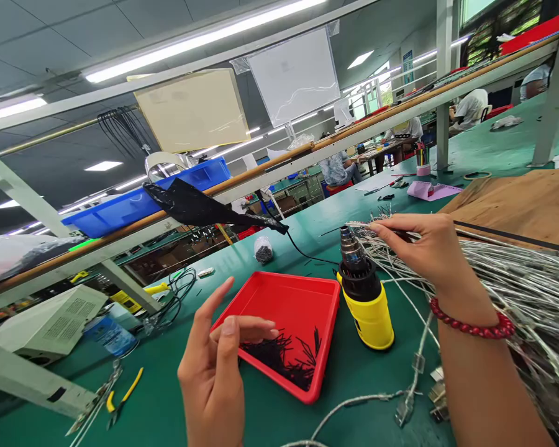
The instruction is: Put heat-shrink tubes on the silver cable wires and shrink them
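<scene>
My right hand pinches the end of a thin silvery cable between thumb and fingers. That cable end lies just above the nozzle of a yellow and black heat gun, which stands upright on its base. My left hand is raised in front of a red tray, fingers apart and holding nothing I can see. Short black tube pieces lie heaped in the near part of the tray. Beside and under my right forearm spreads a large bundle of silvery cables, some with metal plugs.
Yellow-handled cutters lie at the left on the green table. Behind the tray stands a small grey roll. A shelf rail crosses above, carrying a blue bin. Cardboard lies at right; people sit farther back.
</scene>
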{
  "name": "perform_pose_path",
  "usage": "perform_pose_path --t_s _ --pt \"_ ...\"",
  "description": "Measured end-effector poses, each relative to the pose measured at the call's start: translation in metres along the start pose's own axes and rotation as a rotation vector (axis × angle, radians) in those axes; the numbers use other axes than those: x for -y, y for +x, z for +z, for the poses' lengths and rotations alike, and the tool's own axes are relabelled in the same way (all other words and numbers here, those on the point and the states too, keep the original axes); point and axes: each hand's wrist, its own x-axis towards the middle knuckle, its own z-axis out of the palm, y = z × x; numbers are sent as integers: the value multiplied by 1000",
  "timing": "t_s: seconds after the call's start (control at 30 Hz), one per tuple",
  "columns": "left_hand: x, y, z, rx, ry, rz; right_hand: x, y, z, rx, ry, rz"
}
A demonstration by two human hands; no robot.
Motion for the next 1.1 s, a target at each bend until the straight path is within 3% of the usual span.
perform_pose_path --t_s 1.1 --pt "-3 -1 3 11 45 -29 -9 -1 -21 -69 -41 35"
